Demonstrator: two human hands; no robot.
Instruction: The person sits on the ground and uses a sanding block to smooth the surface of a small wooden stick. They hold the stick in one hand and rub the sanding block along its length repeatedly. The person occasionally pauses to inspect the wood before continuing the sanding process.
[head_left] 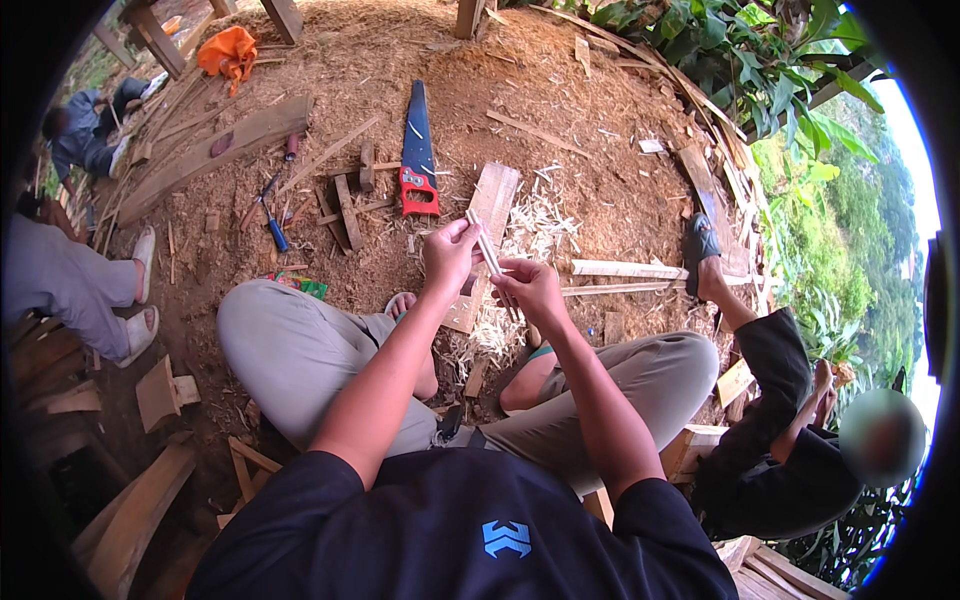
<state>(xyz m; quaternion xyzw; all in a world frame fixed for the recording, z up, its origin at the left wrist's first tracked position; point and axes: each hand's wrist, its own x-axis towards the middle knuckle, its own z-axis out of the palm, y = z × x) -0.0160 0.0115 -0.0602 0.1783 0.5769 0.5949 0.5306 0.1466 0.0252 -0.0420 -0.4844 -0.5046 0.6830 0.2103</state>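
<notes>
Between my two hands I hold a small bundle of thin wooden sticks, tilted from upper left to lower right; how many there are I cannot tell. My left hand pinches their upper end. Lower down, the fingers of my right hand close round them. Beneath my hands a flat wooden board lies on the ground between my legs, with pale shavings heaped beside it. Just beyond my left hand rests a handsaw with a red handle and dark blue blade.
A blue-handled tool and wood pieces lie to the left. Long strips lie at right, near a seated person. Other people sit at the left. An orange bag lies far off.
</notes>
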